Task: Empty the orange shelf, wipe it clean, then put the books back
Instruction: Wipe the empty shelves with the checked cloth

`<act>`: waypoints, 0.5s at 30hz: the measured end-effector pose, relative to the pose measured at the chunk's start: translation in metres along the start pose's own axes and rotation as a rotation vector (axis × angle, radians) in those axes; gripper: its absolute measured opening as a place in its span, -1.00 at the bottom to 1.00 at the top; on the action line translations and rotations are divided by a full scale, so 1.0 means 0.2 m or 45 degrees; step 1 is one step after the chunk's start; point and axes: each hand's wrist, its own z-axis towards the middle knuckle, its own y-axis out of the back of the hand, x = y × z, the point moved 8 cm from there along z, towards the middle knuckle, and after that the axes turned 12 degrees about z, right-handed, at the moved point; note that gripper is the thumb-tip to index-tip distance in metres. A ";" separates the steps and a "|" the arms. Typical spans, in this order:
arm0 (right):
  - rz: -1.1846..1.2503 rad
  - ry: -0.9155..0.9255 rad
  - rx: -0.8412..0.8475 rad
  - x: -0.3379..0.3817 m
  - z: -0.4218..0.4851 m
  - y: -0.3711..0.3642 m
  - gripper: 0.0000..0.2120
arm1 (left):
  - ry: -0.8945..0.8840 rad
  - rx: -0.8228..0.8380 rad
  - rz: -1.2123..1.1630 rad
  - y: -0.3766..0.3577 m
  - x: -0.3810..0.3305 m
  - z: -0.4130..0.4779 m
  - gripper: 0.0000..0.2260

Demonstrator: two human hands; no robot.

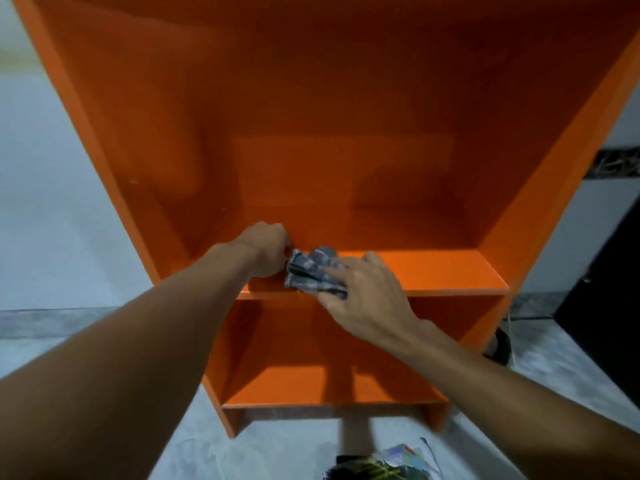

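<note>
The orange shelf point(433, 268) stands bare. The right hand point(360, 292) lies flat, fingers spread, pressing a grey cloth point(311, 271) onto the middle board near its front edge. The left hand point(266, 247) is curled against the cloth's left end; I cannot tell whether it grips it. Books point(391, 462) lie on the near floor point(277, 452).

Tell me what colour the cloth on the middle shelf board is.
Mottled grey with darker patches; the cloth shows best in the head view.
</note>
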 end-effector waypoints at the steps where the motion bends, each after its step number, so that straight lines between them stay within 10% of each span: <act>1: 0.018 -0.005 -0.041 0.00 0.03 0.03 -0.76 | -0.009 0.001 0.007 0.00 0.00 0.00 -0.81; 4: -0.181 -0.290 -0.171 -0.23 0.14 0.15 -0.70 | -0.031 -0.004 -0.082 -0.02 0.02 0.03 -0.77; 9: -0.307 -1.069 0.327 -0.68 0.06 0.07 -0.40 | -0.105 0.068 -0.168 -0.04 0.04 0.04 -0.68; 15: -0.199 -0.881 0.411 -0.44 0.32 -0.17 -0.50 | -0.062 0.155 0.029 0.03 0.20 -0.03 -0.64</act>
